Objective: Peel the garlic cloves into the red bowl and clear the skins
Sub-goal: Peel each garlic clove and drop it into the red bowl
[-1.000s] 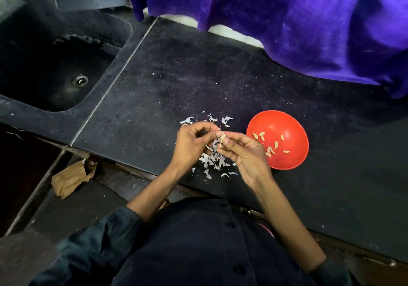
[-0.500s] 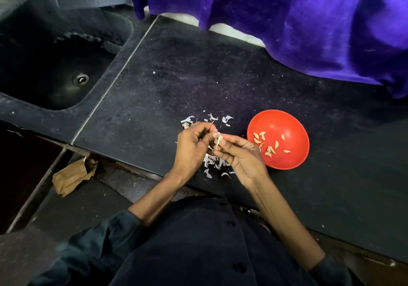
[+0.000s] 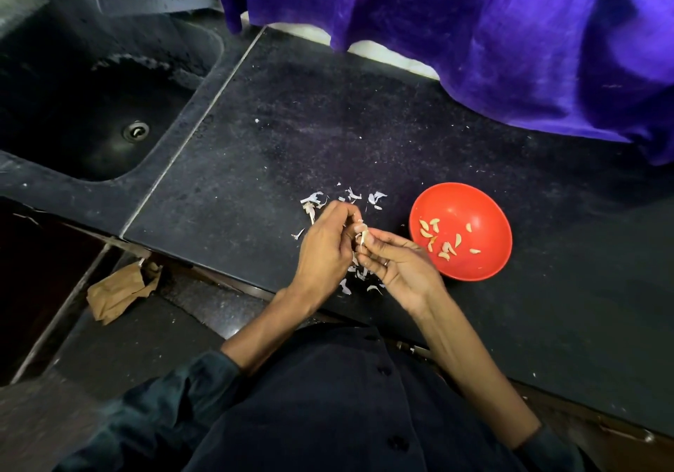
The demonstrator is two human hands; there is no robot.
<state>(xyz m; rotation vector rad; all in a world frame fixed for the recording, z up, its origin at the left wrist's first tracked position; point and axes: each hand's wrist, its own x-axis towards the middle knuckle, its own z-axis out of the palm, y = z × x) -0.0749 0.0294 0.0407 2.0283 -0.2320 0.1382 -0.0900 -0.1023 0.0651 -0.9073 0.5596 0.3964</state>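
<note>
Near the front edge of the dark speckled stone worktop point(image 3: 291, 136), broad bare room stretches back toward the hanging purple cloth point(image 3: 492, 41). Left hand point(image 3: 324, 249) and right hand point(image 3: 397, 267) meet fingertip to fingertip, both pinching one small pale garlic clove point(image 3: 363, 237), its skin partly loose. White papery skins point(image 3: 346, 196) lie scattered around them; the round red plastic bowl point(image 3: 485, 209), just right, holds peeled cloves.

A dark speckled desk point(image 3: 328, 136) is seen, with a sink point(image 3: 91, 107) set into its left part. A red bowl point(image 3: 485, 263) is placed on it, and pale garlic skins point(image 3: 350, 196) are scattered just left of the bowl.
</note>
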